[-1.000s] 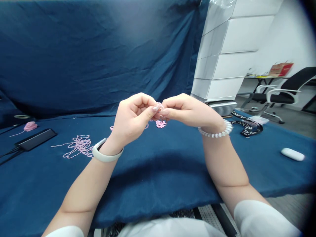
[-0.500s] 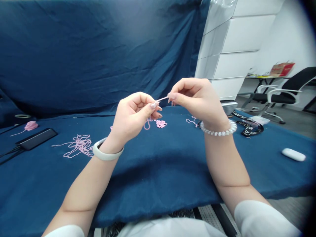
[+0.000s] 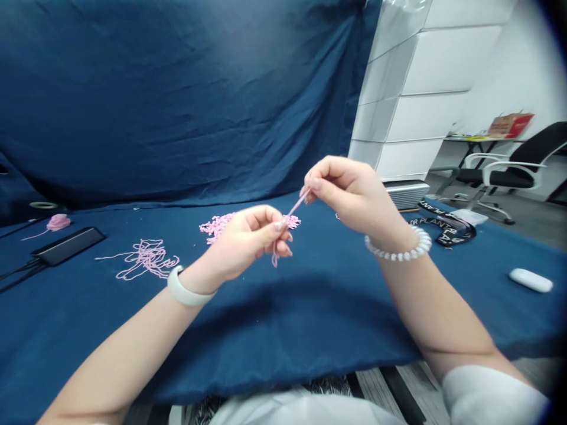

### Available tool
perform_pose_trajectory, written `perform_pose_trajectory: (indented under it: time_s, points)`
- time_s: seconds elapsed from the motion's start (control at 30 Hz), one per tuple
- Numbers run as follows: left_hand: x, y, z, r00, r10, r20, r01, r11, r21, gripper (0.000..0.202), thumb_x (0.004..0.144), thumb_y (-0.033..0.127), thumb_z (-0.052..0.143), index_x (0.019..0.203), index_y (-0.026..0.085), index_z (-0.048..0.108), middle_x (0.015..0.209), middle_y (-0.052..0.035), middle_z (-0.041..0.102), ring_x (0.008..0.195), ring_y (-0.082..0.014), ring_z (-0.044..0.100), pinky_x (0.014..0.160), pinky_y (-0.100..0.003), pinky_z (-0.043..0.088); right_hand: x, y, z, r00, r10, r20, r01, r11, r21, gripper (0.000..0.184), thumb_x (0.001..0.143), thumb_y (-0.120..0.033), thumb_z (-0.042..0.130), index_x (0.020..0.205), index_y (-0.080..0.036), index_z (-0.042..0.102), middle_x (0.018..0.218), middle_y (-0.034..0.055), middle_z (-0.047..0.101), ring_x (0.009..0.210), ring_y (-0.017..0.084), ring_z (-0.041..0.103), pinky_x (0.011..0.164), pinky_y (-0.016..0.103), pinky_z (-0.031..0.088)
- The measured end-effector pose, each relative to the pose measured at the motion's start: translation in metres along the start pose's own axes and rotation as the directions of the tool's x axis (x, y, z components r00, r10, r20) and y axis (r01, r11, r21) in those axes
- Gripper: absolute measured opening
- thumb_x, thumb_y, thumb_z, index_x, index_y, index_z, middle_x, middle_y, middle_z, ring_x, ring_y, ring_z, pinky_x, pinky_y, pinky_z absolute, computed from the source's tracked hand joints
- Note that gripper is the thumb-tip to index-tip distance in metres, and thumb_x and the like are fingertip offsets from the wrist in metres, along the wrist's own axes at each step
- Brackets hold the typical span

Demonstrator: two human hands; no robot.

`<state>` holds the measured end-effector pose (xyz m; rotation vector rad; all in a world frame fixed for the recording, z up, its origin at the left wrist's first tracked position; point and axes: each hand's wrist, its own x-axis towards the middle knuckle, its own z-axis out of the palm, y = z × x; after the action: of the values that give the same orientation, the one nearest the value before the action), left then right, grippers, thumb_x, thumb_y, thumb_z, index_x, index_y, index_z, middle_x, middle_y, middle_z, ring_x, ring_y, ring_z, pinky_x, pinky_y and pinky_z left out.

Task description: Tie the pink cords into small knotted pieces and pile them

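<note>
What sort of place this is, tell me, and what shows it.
Probably an office with a makeshift work area: a wheeled armchair, a desk, and tangled pink yarn on blue cloth.

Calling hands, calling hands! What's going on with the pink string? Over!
Left hand and right hand both pinching pink string. String straight between them. Nothing seen crossing it; left hand partly hides pink pile.

Arms (image 3: 133, 348) extended, fingers (image 3: 278, 226) pinched, right wrist (image 3: 390, 225) higher
</note>
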<state>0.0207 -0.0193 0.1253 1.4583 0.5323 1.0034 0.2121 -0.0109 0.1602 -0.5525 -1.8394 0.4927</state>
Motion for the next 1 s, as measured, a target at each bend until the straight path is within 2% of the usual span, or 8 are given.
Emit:
perform_pose_trajectory:
  time_s: [0.13,0.27,0.33,0.43,0.53,0.63,0.77,1.0]
  points:
    - [-0.023,-0.05,-0.004,0.963,-0.266,0.034,0.268,0.951,-0.156,0.025,0.074,0.03,0.071,0.074,0.013,0.053,0.066,0.0006,0.062,0.051,-0.0069,0.058,0.062,-0.027,0.055,-0.04,0.029,0.034,0.971,0.23,0.072,-0.241,0.93,0.277,0.024,0.084,-0.039,0.057,0.078,-0.016,0.058,0.081,0.0037,0.063,0.072,0.012,0.061,0.071,0.029,0.051]
    - [-0.032,-0.094,-0.014,0.917,-0.377,-0.126,0.349,0.916,-0.199,0.026,0.073,0.033,0.07,0.076,0.013,0.054,0.065,0.0014,0.061,0.05,-0.0048,0.054,0.069,-0.03,0.055,-0.077,0.071,0.063,0.862,0.506,0.032,-0.449,0.732,0.512,0.028,0.081,-0.044,0.059,0.075,-0.017,0.055,0.081,0.0026,0.062,0.072,0.011,0.059,0.074,0.029,0.049]
    - [-0.031,-0.104,-0.02,0.899,-0.352,-0.262,0.327,0.935,-0.134,0.026,0.075,0.035,0.068,0.079,0.014,0.054,0.058,0.0027,0.058,0.051,-0.007,0.055,0.067,-0.029,0.054,-0.088,0.085,0.069,0.808,0.588,0.04,-0.517,0.676,0.525,0.03,0.078,-0.046,0.061,0.074,-0.017,0.055,0.08,0.0023,0.061,0.072,0.011,0.057,0.073,0.028,0.048]
    - [-0.029,-0.104,-0.027,0.862,-0.174,-0.476,0.2,0.98,0.003,0.026,0.075,0.038,0.067,0.082,0.014,0.057,0.064,0.0013,0.061,0.051,-0.0069,0.055,0.062,-0.026,0.053,-0.095,0.089,0.07,0.783,0.622,0.02,-0.563,0.693,0.45,0.031,0.077,-0.047,0.062,0.075,-0.017,0.055,0.082,0.0024,0.06,0.073,0.011,0.054,0.073,0.027,0.045]
    - [-0.029,-0.096,-0.025,0.826,-0.079,-0.558,0.045,0.996,-0.074,0.024,0.073,0.033,0.069,0.081,0.014,0.058,0.075,0.0004,0.065,0.058,-0.0059,0.058,0.068,-0.025,0.053,-0.099,0.08,0.072,0.816,0.577,0.026,-0.546,0.756,0.362,0.03,0.081,-0.046,0.057,0.074,-0.017,0.054,0.086,0.0032,0.058,0.08,0.013,0.053,0.077,0.028,0.043]
    - [-0.033,-0.091,-0.015,0.844,-0.188,-0.503,0.04,0.956,-0.29,0.024,0.07,0.026,0.074,0.086,0.014,0.061,0.074,-0.0006,0.066,0.069,-0.0088,0.063,0.075,-0.025,0.053,-0.103,0.071,0.076,0.834,0.551,0.042,-0.532,0.78,0.33,0.028,0.084,-0.044,0.054,0.074,-0.018,0.054,0.092,0.0044,0.056,0.084,0.014,0.052,0.079,0.029,0.043]
    - [-0.039,-0.092,-0.003,0.842,-0.367,-0.396,0.191,0.889,-0.417,0.035,0.066,0.021,0.077,0.097,0.012,0.064,0.079,-0.0053,0.07,0.073,-0.0115,0.065,0.076,-0.025,0.053,-0.109,0.068,0.08,0.824,0.565,0.043,-0.544,0.767,0.342,0.026,0.087,-0.04,0.05,0.073,-0.018,0.053,0.094,0.004,0.055,0.083,0.013,0.051,0.078,0.028,0.043]
    - [-0.042,-0.097,0.0,0.846,-0.393,-0.36,0.229,0.878,-0.421,0.02,0.069,0.025,0.075,0.081,0.011,0.066,0.076,-0.0062,0.069,0.07,-0.0119,0.064,0.071,-0.025,0.051,-0.112,0.065,0.081,0.852,0.523,0.02,-0.511,0.822,0.253,0.023,0.087,-0.035,0.051,0.072,-0.018,0.056,0.096,0.005,0.055,0.092,0.015,0.053,0.086,0.03,0.041]
